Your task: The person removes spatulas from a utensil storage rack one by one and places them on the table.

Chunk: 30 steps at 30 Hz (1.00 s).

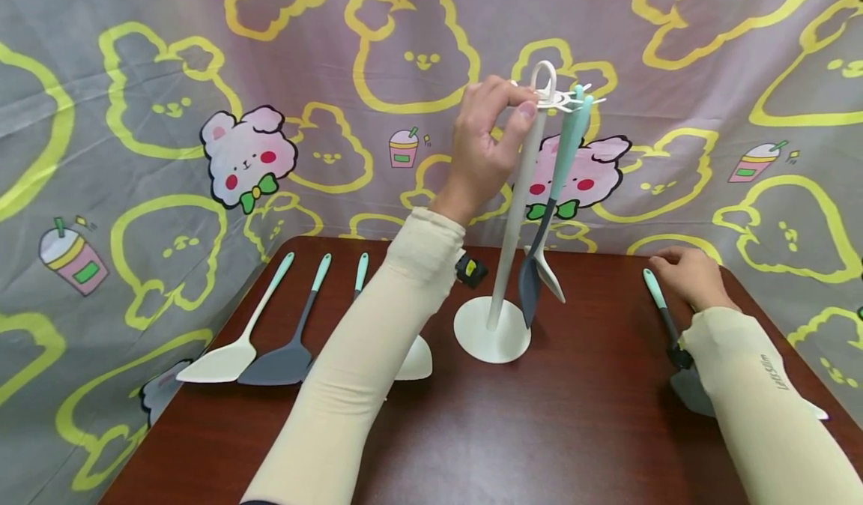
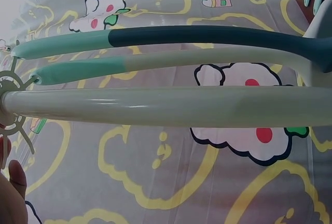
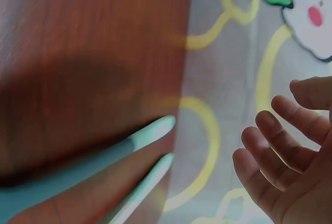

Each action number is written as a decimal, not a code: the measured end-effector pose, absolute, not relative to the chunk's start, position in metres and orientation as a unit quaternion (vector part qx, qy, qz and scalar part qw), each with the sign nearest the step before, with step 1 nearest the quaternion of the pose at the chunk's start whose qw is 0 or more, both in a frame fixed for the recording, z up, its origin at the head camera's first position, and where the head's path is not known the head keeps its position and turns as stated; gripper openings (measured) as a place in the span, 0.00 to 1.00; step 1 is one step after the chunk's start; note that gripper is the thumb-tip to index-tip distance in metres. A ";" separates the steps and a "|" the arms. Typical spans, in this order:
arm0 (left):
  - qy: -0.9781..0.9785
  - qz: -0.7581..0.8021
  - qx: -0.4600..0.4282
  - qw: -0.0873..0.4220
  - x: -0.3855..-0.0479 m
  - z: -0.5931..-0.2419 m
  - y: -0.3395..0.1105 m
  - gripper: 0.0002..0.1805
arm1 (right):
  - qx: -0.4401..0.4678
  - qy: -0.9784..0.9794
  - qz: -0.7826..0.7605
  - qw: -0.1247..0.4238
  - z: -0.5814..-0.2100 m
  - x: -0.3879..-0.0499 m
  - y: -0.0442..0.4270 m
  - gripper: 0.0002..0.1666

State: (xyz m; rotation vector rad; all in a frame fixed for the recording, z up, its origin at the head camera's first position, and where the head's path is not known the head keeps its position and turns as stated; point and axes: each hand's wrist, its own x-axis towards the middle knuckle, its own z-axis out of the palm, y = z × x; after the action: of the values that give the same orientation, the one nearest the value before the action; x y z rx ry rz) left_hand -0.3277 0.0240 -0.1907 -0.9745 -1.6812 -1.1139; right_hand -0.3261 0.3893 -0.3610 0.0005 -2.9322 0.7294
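Observation:
A white utensil stand (image 1: 515,220) rises from a round base, with hooks around its top. At those hooks, my left hand (image 1: 487,134) pinches the stand between thumb and fingers. Two mint-handled utensils hang on its right side, one with a dark grey head (image 1: 529,288) and one with a white head (image 1: 551,280). My right hand (image 1: 694,276) hovers over the table's right side, its fingers loosely bent around nothing. Below it lies a dark grey utensil with a mint handle (image 1: 652,286); a second mint handle (image 3: 148,182) shows beside it in the right wrist view.
On the left of the brown table (image 1: 593,415) lie a white turner (image 1: 225,359), a grey turner (image 1: 279,363) and a mint-handled utensil (image 1: 362,269) partly behind my left sleeve. A white utensil head (image 1: 416,359) shows past that sleeve. A patterned curtain (image 1: 323,63) surrounds the table.

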 end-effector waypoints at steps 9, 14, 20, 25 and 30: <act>-0.677 -0.446 -0.391 0.436 -0.328 -0.190 0.024 0.14 | 0.017 -0.960 0.253 0.115 -0.335 -0.329 0.360 0.26; -0.677 -0.446 -0.392 0.436 -0.328 -0.191 0.024 0.14 | 0.028 -0.954 0.258 0.150 -0.314 -0.321 0.339 0.24; -0.672 -0.452 -0.391 0.437 -0.327 -0.191 0.023 0.13 | 0.065 -0.940 0.268 0.199 -0.288 -0.308 0.309 0.21; -0.676 -0.451 -0.390 0.434 -0.327 -0.191 0.023 0.14 | 0.090 -0.931 0.283 0.212 -0.268 -0.293 0.284 0.20; -0.678 -0.450 -0.389 0.432 -0.327 -0.191 0.023 0.14 | 0.111 -0.920 0.304 0.223 -0.254 -0.277 0.263 0.20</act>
State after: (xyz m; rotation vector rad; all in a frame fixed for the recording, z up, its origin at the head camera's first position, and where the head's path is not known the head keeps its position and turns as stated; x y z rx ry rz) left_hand -0.3271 0.0228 -0.1909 -0.9694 -1.6908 -1.1218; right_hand -0.2773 0.2627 -0.2536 0.3059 -2.5392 0.8386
